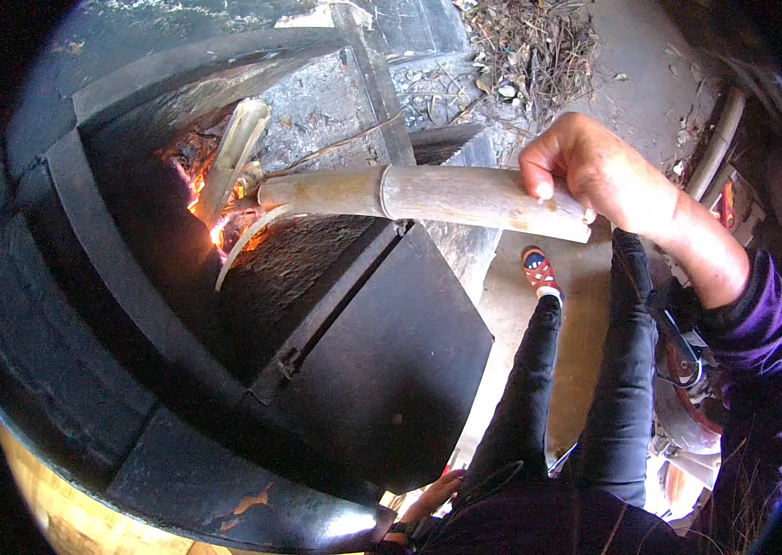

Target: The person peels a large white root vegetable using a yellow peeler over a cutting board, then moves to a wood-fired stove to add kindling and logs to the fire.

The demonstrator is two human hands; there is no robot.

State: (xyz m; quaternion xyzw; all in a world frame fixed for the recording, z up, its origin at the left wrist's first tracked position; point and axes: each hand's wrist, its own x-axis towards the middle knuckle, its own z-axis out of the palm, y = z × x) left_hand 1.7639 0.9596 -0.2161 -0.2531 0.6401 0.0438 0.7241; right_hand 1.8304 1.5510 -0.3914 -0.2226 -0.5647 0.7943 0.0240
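My right hand (pixel 592 170) grips the near end of a split bamboo piece (pixel 446 194). The far end of this bamboo reaches into the mouth of a soot-blackened stove (pixel 162 333), over the fire (pixel 224 222). Another bamboo piece (pixel 231 159) leans upright in the flames, and a thin curved bamboo strip (pixel 245 243) bends down beside it. A black metal stove door (pixel 398 333) hangs open below the held bamboo. My left hand (pixel 436 496) is low in view by my thigh, near the stove's lower edge; its fingers are partly hidden.
A heap of dry twigs and leaves (pixel 530 55) lies on the concrete floor (pixel 630 76) beyond the stove. A pole (pixel 717 142) lies at the right among clutter. My foot in a red sandal (pixel 540 270) stands beside the open door. Pale ash (pixel 321 83) covers the ledge by the fire.
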